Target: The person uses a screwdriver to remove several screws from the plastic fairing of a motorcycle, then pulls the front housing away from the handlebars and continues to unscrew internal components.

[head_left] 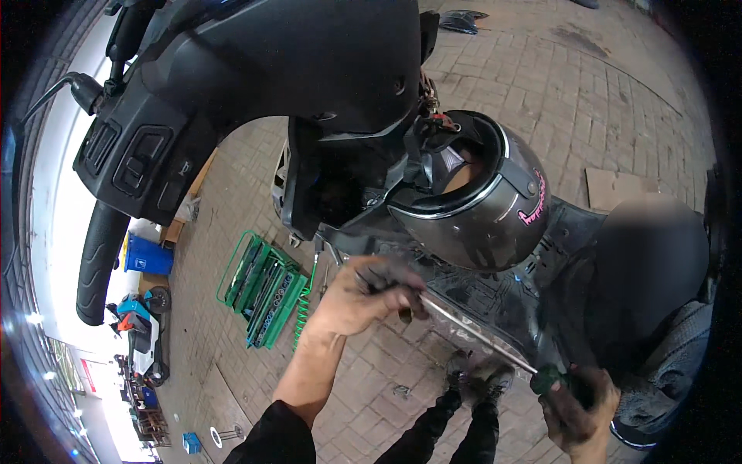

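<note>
A long screwdriver [479, 335] with a slim metal shaft and dark green handle slants between my hands, in front of a black scooter [294, 66]. My right hand [581, 408], its fingers darkened with grime, is closed around the handle at the lower right. At the other end, my left hand [359, 298] pinches the shaft near its tip. The tip itself is hidden, and I cannot make out whether anything small is between those fingers. Behind the shaft, a dark grey helmet [495, 228] with pink lettering rests on the scooter's black footboard [471, 298].
On the brick floor to the left stands an opened green toolbox [267, 290] full of tools, beside a coiled green hose [303, 309]. A blue bin [148, 255] and another scooter [143, 336] are farther left. Cardboard [618, 189] lies behind the scooter, near its dark seat [649, 271].
</note>
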`<state>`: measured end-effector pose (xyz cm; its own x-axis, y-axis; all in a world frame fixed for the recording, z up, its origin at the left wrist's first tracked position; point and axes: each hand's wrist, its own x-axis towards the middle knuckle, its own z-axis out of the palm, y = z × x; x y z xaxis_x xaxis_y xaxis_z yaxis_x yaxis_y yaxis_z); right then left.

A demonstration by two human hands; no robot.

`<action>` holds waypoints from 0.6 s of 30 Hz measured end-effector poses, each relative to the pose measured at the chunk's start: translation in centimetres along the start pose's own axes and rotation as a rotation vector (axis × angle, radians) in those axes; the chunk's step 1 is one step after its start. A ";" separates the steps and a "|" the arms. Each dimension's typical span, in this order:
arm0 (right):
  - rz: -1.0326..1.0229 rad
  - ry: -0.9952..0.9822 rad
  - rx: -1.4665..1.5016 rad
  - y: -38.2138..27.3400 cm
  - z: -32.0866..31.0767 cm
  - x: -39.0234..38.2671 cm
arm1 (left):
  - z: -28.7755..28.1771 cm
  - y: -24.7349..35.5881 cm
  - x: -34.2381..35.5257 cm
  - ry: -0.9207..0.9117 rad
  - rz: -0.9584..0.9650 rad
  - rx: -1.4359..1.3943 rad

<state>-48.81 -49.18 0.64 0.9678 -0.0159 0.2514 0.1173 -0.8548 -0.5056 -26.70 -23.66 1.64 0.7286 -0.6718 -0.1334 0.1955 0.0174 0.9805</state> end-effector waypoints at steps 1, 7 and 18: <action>0.033 0.036 0.055 -0.4 0.2 1.0 | -0.1 0.3 0.1 0.029 0.087 -0.096; -0.082 0.280 0.208 -3.1 1.0 8.5 | -0.1 5.8 2.2 0.416 0.366 -0.355; -0.238 0.323 0.053 -6.2 -1.3 14.5 | -7.6 8.1 5.5 1.036 0.793 0.878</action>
<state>-35.77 -44.80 8.52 0.7930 0.0102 0.6091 0.3495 -0.8265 -0.4413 -16.09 -21.57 7.78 0.6439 0.0859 0.7603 -0.5993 -0.5613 0.5708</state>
